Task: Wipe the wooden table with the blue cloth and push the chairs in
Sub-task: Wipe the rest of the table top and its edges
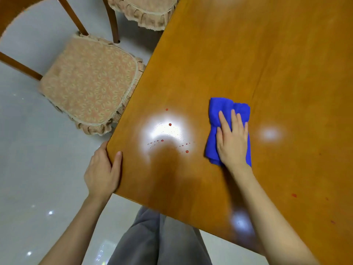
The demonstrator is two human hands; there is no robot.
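Observation:
The wooden table [257,60] fills the right of the view, its near corner pointing toward me. A folded blue cloth [223,111] lies flat on it, and my right hand [232,140] presses on it with straight fingers. Small red droplets [170,124] dot the wood to the left of the cloth, under a bright glare. My left hand [102,172] grips the table's corner edge, thumb on top and fingers under the rim. A chair with a beige frilled cushion [89,83] stands pulled out at the table's left side. A second cushioned chair [145,10] stands beyond it.
More red specks [294,195] mark the table at the right near edge. Glossy light floor tiles [28,169] spread to the left. My grey trouser legs [162,241] show below the table's corner.

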